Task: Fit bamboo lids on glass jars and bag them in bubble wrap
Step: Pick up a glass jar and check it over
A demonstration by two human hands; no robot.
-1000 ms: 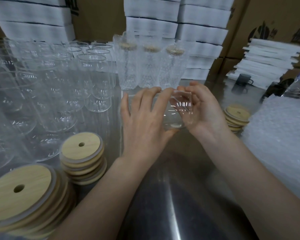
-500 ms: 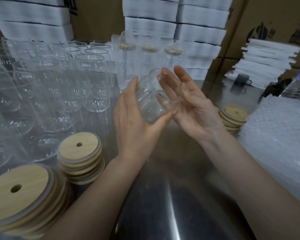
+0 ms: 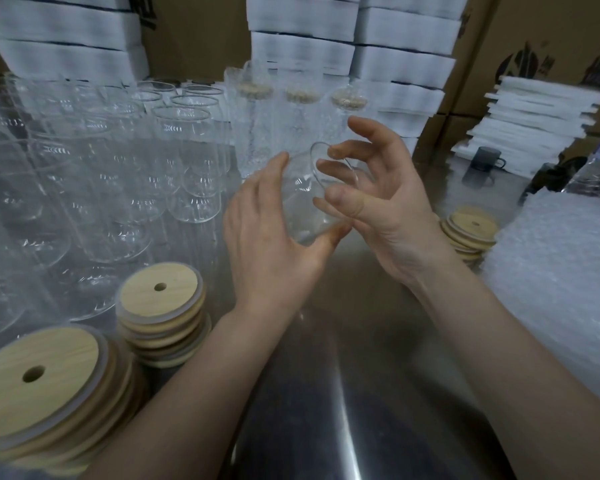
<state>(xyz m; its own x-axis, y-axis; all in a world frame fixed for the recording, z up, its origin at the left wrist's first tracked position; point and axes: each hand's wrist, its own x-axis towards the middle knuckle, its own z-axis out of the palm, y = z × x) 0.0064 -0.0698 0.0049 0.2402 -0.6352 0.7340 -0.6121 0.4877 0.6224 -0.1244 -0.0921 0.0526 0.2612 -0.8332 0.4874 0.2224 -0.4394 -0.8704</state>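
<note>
A clear glass jar [image 3: 303, 199] lies tilted in the air above the steel table, its open mouth turned up and to the right. My left hand [image 3: 274, 237] cups the jar's body from the left, thumb under its base. My right hand [image 3: 374, 195] is at the jar's mouth, fingers bent around the rim, fingertips at the opening. Bamboo lids with a straw hole sit in stacks at the near left [image 3: 42, 382], left of centre [image 3: 161, 296] and at the right [image 3: 471, 230]. A pile of bubble wrap [image 3: 561, 271] lies at the right edge.
Several empty glass jars [image 3: 187, 161] crowd the left half of the table. Three lidded jars in bubble wrap [image 3: 302, 116] stand at the back. White foam sheets [image 3: 534, 116] and cardboard boxes line the rear. A dark mug [image 3: 485, 161] stands at the far right.
The jar has gone from gripped between both hands to tilted with its mouth up and right. My right hand opened, then curled its fingers at the rim. My left hand shifted to the jar's body.
</note>
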